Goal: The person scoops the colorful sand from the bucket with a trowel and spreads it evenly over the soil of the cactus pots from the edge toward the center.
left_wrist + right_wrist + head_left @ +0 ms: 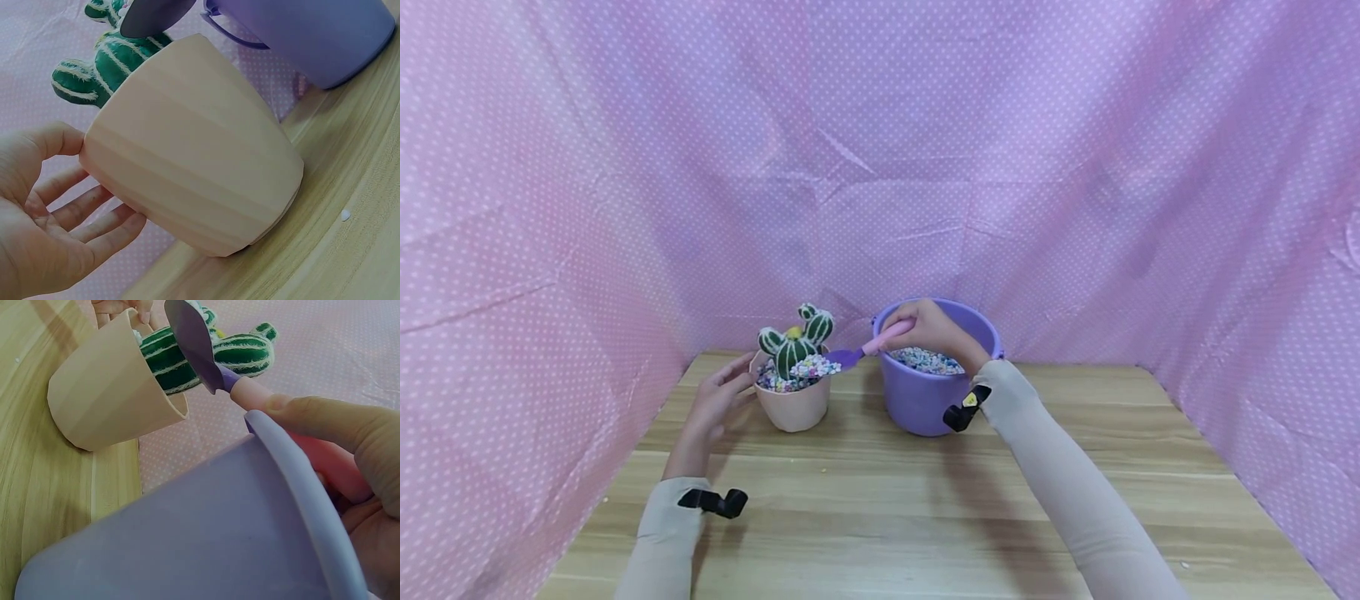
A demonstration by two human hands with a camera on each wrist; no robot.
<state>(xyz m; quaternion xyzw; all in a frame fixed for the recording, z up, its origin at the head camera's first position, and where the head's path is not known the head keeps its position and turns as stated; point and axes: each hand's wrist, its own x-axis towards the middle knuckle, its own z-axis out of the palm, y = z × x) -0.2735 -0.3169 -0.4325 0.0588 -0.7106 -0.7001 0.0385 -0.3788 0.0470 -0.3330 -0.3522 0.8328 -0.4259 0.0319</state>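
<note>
My right hand (934,327) grips the pink handle of a small shovel (846,359) with a purple blade. The blade carries multicoloured beads (812,367) and hangs over a pale peach flowerpot (793,408), in front of a green cactus with white fuzzy ribs (122,62). More coloured beads surround the cactus's base inside the pot. At the pot's left side is my left hand (718,404); its thumb touches near the rim and its extended fingers rest against the wall (181,156). Below my right hand stands a purple bucket (917,404) containing similar beads (927,361).
Pot and bucket stand side by side on a wood-grain table (850,517), near its back edge. Pink cloth with white dots (880,125) hangs behind and on both sides. A small white bead (345,215) lies loose on the tabletop.
</note>
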